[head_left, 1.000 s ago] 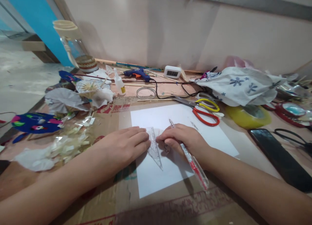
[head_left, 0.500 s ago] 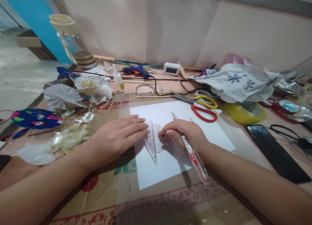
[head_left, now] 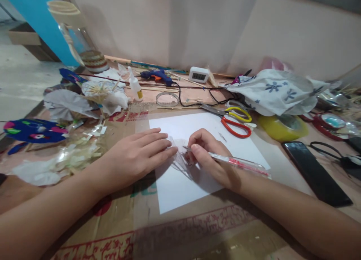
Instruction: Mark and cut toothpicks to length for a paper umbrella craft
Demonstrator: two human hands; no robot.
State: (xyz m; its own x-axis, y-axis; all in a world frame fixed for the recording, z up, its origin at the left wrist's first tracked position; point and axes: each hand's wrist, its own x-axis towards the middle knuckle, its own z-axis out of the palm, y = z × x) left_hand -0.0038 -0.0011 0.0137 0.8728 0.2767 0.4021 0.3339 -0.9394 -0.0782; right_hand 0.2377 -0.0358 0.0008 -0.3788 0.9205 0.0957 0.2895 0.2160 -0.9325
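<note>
A white sheet of paper (head_left: pixel 175 200) lies on brown cardboard (head_left: pixel 118 211). My left hand (head_left: pixel 141 151) rests palm down over its left edge, fingers stretched out, with the fingertips on a clear triangular ruler (head_left: pixel 180 163). The ruler is smeared by motion. My right hand (head_left: pixel 210 154) pinches a clear pen with a red inside (head_left: pixel 242 163), its tip pointing left close to the ruler. Under the ruler and partly behind my right fingers is a small round drawn piece, too blurred to make out fully.
Scissors with red and yellow handles (head_left: pixel 237 127) lie behind the paper's right side. A black phone (head_left: pixel 316 173), yellow tape (head_left: pixel 283 129) and patterned cloth (head_left: pixel 279 91) are at the right. Behind stand a glue bottle (head_left: pixel 135 86), a glue gun (head_left: pixel 156 76) and a white clock (head_left: pixel 199 75).
The pen has swung from pointing up and away to pointing left, its tip now near the ruler. The ruler has turned and shifted slightly right under my left fingertips.
</note>
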